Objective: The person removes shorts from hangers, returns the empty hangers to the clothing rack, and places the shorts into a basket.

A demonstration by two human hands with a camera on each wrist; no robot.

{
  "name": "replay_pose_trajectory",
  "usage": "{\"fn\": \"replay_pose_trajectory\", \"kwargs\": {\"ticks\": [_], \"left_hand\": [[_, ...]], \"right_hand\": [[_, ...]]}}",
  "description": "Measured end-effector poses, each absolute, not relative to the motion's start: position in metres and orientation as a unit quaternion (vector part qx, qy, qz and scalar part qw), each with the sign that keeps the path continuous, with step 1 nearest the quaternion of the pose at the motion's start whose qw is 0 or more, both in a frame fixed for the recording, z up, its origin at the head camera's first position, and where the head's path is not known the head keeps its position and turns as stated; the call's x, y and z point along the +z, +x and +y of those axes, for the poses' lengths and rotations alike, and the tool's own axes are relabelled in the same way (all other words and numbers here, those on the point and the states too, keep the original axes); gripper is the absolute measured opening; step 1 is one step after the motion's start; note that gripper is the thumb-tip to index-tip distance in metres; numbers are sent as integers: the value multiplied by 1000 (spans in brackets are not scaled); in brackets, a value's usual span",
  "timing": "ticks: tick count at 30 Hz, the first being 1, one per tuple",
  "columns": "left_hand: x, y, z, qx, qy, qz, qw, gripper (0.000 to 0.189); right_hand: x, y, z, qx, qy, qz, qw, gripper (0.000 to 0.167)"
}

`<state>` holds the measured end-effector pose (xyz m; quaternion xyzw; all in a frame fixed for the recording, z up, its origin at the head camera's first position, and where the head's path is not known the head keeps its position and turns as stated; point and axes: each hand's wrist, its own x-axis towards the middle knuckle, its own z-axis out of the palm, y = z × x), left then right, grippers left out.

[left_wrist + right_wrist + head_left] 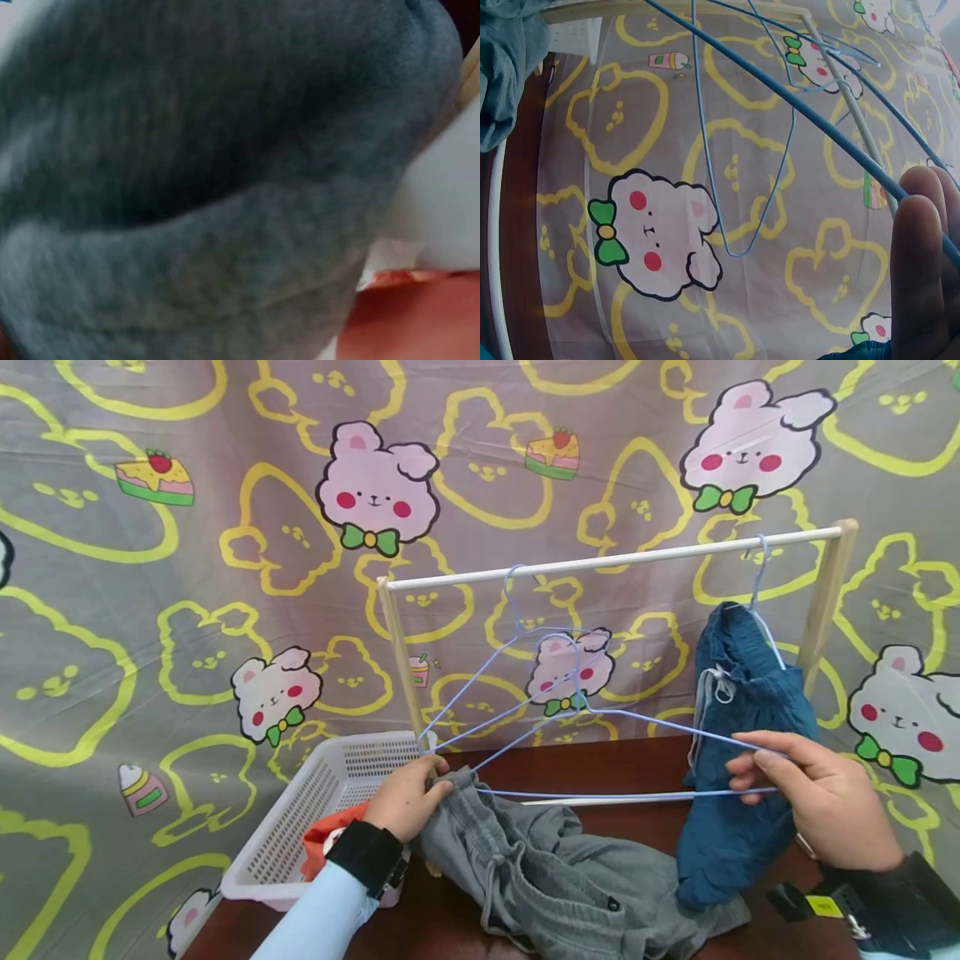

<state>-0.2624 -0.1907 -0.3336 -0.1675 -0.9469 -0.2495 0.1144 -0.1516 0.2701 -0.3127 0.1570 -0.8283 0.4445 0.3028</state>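
My left hand [408, 797] pinches the waistband of a pair of grey drawstring pants [517, 877], which drape down over the table. The left corner of a blue wire hanger [637, 716] goes in at that waistband. At the hanger's right corner, my right hand [832, 802] holds the wire between thumb and fingers. Grey cloth [210, 172] fills most of the left wrist view and hides the left fingers. In the right wrist view, the hanger's wire [817, 142] runs down to the right fingers [919, 262].
Behind stands a rack with a white rail [622, 562] and wooden posts. A bare blue hanger [472, 685] and blue drawstring pants [750, 760] hang from it. At left, a white basket [258, 835] contains orange cloth [322, 835]. A patterned curtain [480, 468] covers the back.
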Motion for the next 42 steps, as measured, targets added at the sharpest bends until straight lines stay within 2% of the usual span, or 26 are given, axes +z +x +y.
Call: {"fn": "replay_pose_trajectory", "kwargs": {"ticks": [7, 16, 22, 29, 33, 42], "left_hand": [[-337, -262, -192, -244, -183, -948, 93, 21], [-340, -260, -195, -240, -190, -950, 63, 26], [-341, -259, -198, -250, -204, -943, 79, 28], [-341, -257, -201, -260, -214, -933, 128, 27], [-340, -256, -202, -253, -212, -934, 140, 27], [-340, -256, -205, -261, -202, -932, 150, 29]], "right_hand": [[-313, -154, 268, 433, 127, -837, 308, 29], [-307, -151, 264, 399, 94, -853, 322, 32], [-305, -145, 259, 386, 69, -846, 362, 32], [-299, -138, 252, 372, 39, -832, 411, 34], [-293, -136, 248, 352, 2, -827, 438, 34], [-282, -133, 244, 333, -24, -830, 447, 43]]}}
